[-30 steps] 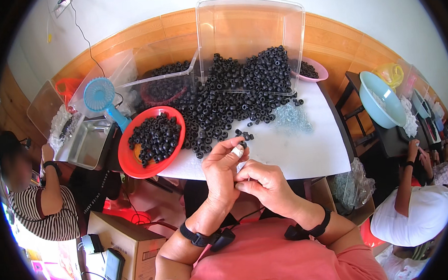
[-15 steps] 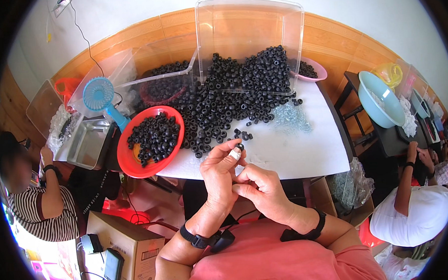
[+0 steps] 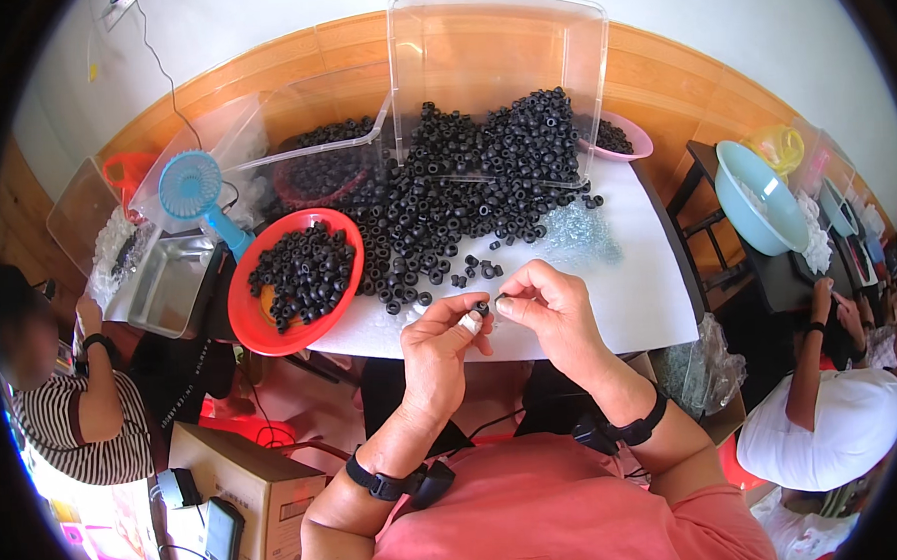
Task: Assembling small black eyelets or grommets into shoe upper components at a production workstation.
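My left hand point(image 3: 439, 342) is closed in a pinch on a small black ring-shaped piece point(image 3: 481, 308), its hole facing up. One fingertip of that hand has a white wrap. Just to its right, my right hand point(image 3: 555, 313) pinches a small dark piece point(image 3: 501, 299), mostly covered by the fingers. Both hands hover over the front edge of the white tabletop point(image 3: 645, 306). Beyond them spreads a large heap of black ring pieces point(image 3: 483, 153), with a few loose ones nearer my fingers. A scatter of tiny clear pieces point(image 3: 582, 236) lies right of the heap.
At left stand a red bowl point(image 3: 350, 294) of black pieces, a blue fan point(image 3: 192, 186) and a metal tray point(image 3: 169, 292). A clear bin point(image 3: 498, 48) tips over the heap, before a pink bowl point(image 3: 646, 149). People sit on both sides; a carton point(image 3: 227, 490) stands lower left.
My hands have drawn apart from each other. The right hand has moved up and to the right, now with a small dark piece in its fingertips; the left still pinches its black piece.
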The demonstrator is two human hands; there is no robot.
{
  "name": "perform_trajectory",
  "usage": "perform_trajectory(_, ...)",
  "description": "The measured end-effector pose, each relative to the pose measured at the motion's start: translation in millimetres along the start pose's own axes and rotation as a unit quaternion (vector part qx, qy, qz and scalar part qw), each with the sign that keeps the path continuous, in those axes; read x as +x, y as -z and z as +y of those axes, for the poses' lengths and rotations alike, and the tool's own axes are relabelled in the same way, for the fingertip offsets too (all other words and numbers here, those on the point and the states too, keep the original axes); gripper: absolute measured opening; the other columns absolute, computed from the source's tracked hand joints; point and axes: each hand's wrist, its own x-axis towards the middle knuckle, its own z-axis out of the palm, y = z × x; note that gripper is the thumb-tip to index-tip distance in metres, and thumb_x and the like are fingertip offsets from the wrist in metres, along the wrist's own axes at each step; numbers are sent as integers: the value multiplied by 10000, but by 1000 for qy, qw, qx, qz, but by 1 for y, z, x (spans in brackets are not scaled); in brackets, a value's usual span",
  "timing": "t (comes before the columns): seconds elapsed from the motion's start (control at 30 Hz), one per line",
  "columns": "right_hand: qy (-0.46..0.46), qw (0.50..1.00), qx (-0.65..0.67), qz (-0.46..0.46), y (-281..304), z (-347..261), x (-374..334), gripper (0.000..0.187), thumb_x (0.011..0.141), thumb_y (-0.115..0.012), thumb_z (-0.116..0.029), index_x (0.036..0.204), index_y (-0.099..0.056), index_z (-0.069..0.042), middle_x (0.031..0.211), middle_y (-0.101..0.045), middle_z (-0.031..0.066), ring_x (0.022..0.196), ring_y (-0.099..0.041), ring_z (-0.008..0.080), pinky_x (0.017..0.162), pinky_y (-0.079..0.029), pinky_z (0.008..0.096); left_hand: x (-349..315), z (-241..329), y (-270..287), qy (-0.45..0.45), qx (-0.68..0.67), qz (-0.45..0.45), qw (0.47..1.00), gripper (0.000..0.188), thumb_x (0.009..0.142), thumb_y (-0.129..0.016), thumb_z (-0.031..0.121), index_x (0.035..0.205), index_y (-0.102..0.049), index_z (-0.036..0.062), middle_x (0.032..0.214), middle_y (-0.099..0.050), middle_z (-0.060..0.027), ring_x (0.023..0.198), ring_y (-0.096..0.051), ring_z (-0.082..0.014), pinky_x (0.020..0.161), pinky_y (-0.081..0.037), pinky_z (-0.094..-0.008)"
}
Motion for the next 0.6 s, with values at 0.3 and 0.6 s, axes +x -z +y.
perform_trajectory(0.3, 33, 996, -80, -34, -5, 5, 7, 121, 845, -683, -12, 853, -563, -5, 736, -625, 70, 628, -588, 126, 564, -465, 284, -1, 3, 2, 1, 14, -6, 1000, 193, 921, -570, -27, 1095, -624, -93, 908, -659, -140, 773, -618, -195, 618, -515, -295)
perform_trajectory(0.6, 53, 996, -22, -62, -7, -2, 7, 115, 859, -677, -14, 893, -568, 5, 762, -640, 84, 677, -635, 136, 607, -501, 279, -2, 9, 7, -6, 93, -6, 996, 152, 913, -595, -28, 1051, -632, -78, 867, -660, -123, 716, -617, -158, 547, -496, -251)
